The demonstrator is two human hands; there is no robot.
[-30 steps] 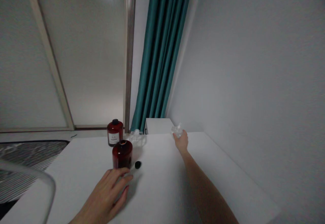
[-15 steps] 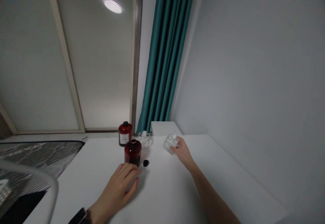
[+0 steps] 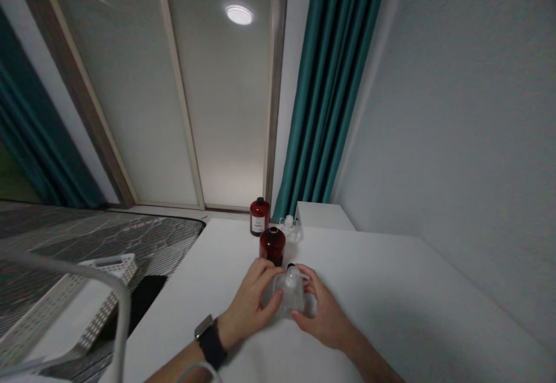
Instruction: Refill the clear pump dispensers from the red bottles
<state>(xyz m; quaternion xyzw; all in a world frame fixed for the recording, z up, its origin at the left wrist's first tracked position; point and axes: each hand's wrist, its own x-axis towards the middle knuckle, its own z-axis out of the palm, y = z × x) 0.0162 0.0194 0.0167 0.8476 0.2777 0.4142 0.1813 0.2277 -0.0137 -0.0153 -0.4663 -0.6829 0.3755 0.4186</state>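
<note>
A clear, squarish bottle (image 3: 290, 291) with a whitish top stands between my two hands, just above or on the white table. My right hand (image 3: 324, 313) grips its right side, thumb low in front and fingers near the top. On the left side, my left hand (image 3: 256, 293), with a dark watch at the wrist, curls its thumb and fingertips around the bottle's edge. Right behind stands an uncapped dark red bottle (image 3: 273, 246), its lower part hidden. A small black cap (image 3: 291, 265) shows partly behind the clear bottle's top.
Farther back are a red bottle (image 3: 259, 218) with a white label and black cap, and another clear bottle (image 3: 289, 226). A white box (image 3: 324, 215) is beyond the white table (image 3: 369, 290). A white perforated basket (image 3: 108, 296) and a curved pale tube (image 3: 124, 313) are at left.
My right hand has brought the clear bottle left and nearer, in front of the dark red bottle. My left hand has come onto its side. The view has shifted left.
</note>
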